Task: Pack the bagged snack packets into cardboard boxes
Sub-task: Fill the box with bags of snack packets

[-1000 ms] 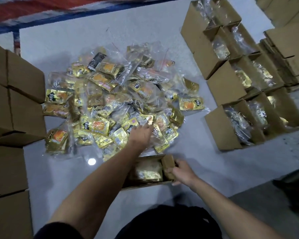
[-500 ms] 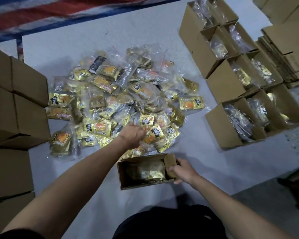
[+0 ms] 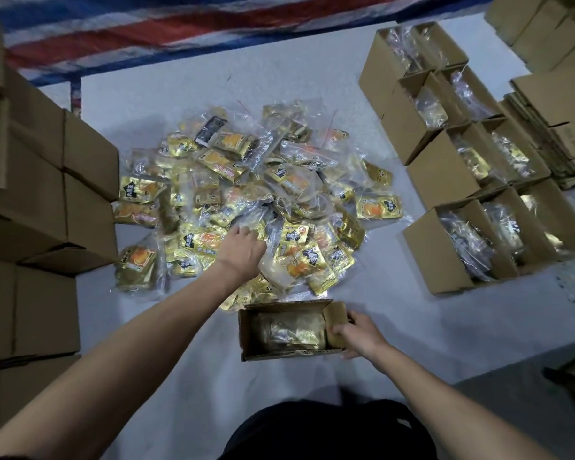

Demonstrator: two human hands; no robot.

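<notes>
The left hand (image 3: 243, 250) lay on the near side of the pile of bagged snack packets (image 3: 246, 180), palm down, its fingers (image 3: 243, 231) bent into the clear bags. Their tips were buried among the plastic, so whether they had hold of a bag could not be told. Gold packets crowded all round those fingers: more of the heap beyond them and to either side, and a few loose bags between the wrist and the open box (image 3: 245, 336).

That box sat on the grey floor covering (image 3: 412, 330) just nearer the person than the left fingers. The right hand (image 3: 357, 333) gripped its right end flap, thumb curled over the inside face, the other fingers wrapped round the outside. One bagged packet (image 3: 289, 330) already lay in the box, just left of the right thumb.

Well to the right of both hands stood the filled boxes (image 3: 445, 270), open-topped and set in a row running away from the person. Past them was a stack of flat cartons (image 3: 558, 137). Far left of the left fingers rose the closed boxes (image 3: 40, 200), stacked. A red, white and blue striped sheet (image 3: 146, 38) lay beyond the pile.
</notes>
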